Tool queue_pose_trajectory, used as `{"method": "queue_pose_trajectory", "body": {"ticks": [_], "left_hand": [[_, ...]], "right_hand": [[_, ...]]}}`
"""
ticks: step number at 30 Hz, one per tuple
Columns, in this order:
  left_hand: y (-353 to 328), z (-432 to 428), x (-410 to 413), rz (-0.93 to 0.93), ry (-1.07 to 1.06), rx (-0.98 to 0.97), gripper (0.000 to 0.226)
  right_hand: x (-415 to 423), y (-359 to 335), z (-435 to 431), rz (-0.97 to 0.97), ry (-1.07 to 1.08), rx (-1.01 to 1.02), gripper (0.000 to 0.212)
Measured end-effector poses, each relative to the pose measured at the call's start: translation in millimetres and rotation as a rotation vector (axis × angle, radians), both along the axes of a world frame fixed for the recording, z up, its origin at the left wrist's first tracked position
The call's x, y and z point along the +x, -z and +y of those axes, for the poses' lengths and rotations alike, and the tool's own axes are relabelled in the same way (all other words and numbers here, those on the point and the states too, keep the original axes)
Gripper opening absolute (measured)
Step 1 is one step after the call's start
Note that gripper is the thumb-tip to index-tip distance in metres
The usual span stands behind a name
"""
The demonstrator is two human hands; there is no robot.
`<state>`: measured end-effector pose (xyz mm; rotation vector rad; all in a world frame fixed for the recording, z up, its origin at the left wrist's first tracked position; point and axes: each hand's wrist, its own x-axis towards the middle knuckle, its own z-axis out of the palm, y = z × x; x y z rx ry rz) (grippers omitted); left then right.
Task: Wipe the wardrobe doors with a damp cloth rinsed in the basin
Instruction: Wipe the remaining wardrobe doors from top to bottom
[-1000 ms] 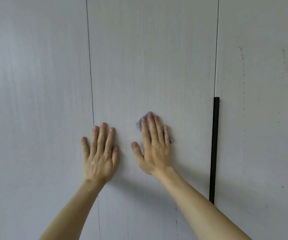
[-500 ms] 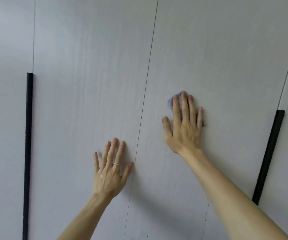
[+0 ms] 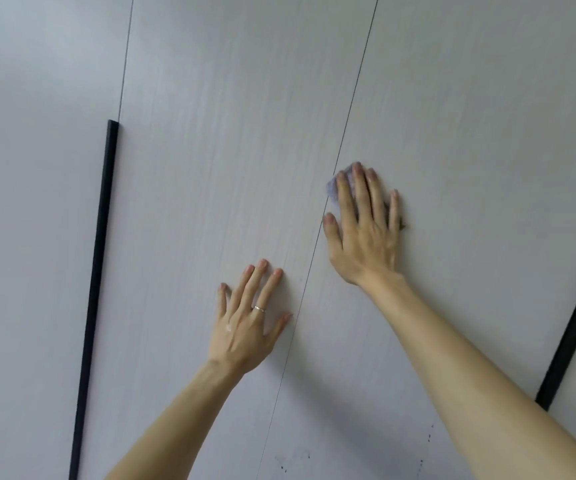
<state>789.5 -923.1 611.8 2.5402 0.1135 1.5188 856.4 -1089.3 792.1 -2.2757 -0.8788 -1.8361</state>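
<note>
Against the wardrobe door (image 3: 470, 133), the right grip (image 3: 362, 233) presses the purple cloth (image 3: 332, 188) under straight fingers; it peeks out at 11 o'clock. At 7 o'clock, the left grip (image 3: 245, 323) lies flat, empty.

Pale grey wardrobe doors (image 3: 210, 133) fill the view, split by thin dark seams; a long black handle (image 3: 96, 289) runs down the left seam, a second black handle (image 3: 574, 327) shows at the right edge; the left hand (image 3: 245, 323) lies flat just left of the middle seam; the right hand (image 3: 362, 230) presses a lilac cloth (image 3: 333, 185) on the panel right of it; dark specks (image 3: 293, 462) dot the bottom.
</note>
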Motion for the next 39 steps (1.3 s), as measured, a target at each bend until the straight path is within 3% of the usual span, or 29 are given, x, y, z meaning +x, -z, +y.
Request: {"method": "queue_pose_trajectory", "body": {"ticks": [2, 5, 7, 9, 14, 17, 19, 23, 27, 30, 36, 39], "left_hand": [[7.9, 6.5, -8.5, -0.012, -0.013, -0.016, 0.074], [31.0, 21.7, -24.9, 0.019, -0.064, -0.152, 0.075], [48.0, 32.9, -33.6, 0.076, -0.058, -0.155, 0.076], [53.7, 40.7, -38.4, 0.121, -0.043, -0.124, 0.082], [51.3, 41.8, -42.5, 0.179, -0.070, -0.112, 0.097], [56.8, 44.0, -44.3, 0.199, -0.087, -0.072, 0.103], [61.4, 48.9, -43.9, 0.215, -0.100, -0.054, 0.106], [62.2, 53.9, -43.3, 0.228, -0.095, -0.036, 0.106], [60.6, 49.4, -48.8, 0.189, -0.081, -0.031, 0.105], [59.1, 40.8, -49.3, 0.150, -0.080, -0.031, 0.099], [32.4, -8.9, -23.8, 0.102, 0.018, 0.218, 0.083], [11.2, -42.9, -2.6, 0.051, 0.090, 0.276, 0.080]], "right_hand": [[-1.7, 47.2, -0.7, 0.000, -0.031, -0.171, 0.064], [-6.5, 134.9, -15.0, 0.001, -0.051, -0.626, 0.067], [-3.8, 152.2, -23.6, -0.017, -0.087, -0.815, 0.063], [-0.7, 125.5, -17.1, -0.028, -0.092, -0.780, 0.061], [-9.9, 19.7, 37.9, 0.053, -0.022, -0.186, 0.067], [-17.0, 14.1, 63.7, 0.081, -0.007, -0.047, 0.068], [-20.1, 42.0, 73.3, 0.081, -0.041, -0.147, 0.067], [-21.2, 138.9, 59.6, 0.069, -0.082, -0.568, 0.063], [-17.5, 181.7, 4.4, 0.103, -0.043, -0.664, 0.063], [-9.9, 151.4, -42.9, 0.102, 0.006, -0.465, 0.062], [8.6, 92.2, -128.1, 0.251, 0.134, 0.383, 0.066], [2.6, 124.7, -109.8, 0.228, 0.156, 0.476, 0.069]]}}
